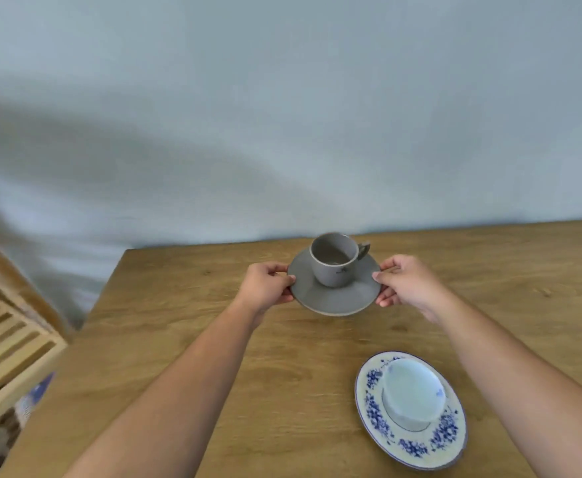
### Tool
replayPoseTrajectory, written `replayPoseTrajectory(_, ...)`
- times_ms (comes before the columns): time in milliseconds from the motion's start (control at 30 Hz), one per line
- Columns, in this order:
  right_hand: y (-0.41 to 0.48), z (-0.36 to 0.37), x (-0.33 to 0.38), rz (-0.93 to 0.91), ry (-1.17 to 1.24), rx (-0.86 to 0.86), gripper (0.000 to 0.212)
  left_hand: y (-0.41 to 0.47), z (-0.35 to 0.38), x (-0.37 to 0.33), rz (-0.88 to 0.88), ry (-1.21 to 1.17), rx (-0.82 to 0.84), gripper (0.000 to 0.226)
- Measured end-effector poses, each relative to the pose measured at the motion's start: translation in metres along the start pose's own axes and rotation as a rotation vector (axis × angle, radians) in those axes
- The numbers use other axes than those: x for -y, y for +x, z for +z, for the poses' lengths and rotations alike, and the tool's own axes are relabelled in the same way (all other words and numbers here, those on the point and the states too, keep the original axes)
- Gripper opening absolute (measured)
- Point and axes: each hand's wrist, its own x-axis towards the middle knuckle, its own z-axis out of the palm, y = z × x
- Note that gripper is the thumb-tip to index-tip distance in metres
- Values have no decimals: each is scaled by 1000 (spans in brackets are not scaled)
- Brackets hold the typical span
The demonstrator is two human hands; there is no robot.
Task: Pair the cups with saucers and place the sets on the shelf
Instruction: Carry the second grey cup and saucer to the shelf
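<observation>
A grey cup point(334, 258) stands upright on a grey saucer point(334, 298), its handle pointing right. My left hand point(267, 286) pinches the saucer's left rim and my right hand point(406, 282) pinches its right rim; the set appears lifted slightly above the wooden table point(179, 339). Nearer to me on the right, a white cup point(413, 391) sits on a white saucer with blue flowers point(375, 419), which rests on the table untouched.
A slatted wooden shelf point(10, 343) stands at the left, beside and lower than the table's left edge, with blurred items beneath it. A plain pale wall rises behind the table's far edge.
</observation>
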Motion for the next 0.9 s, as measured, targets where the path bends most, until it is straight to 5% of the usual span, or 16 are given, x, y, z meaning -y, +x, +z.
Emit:
replayPoseTrajectory(633, -76, 437, 86, -39, -186, 761, 13, -162, -396, 110, -209, -52, -717, 18)
replayPoseTrajectory(900, -70, 551, 76, -27, -285, 819, 11, -161, -472, 170, -320, -37, -848, 21)
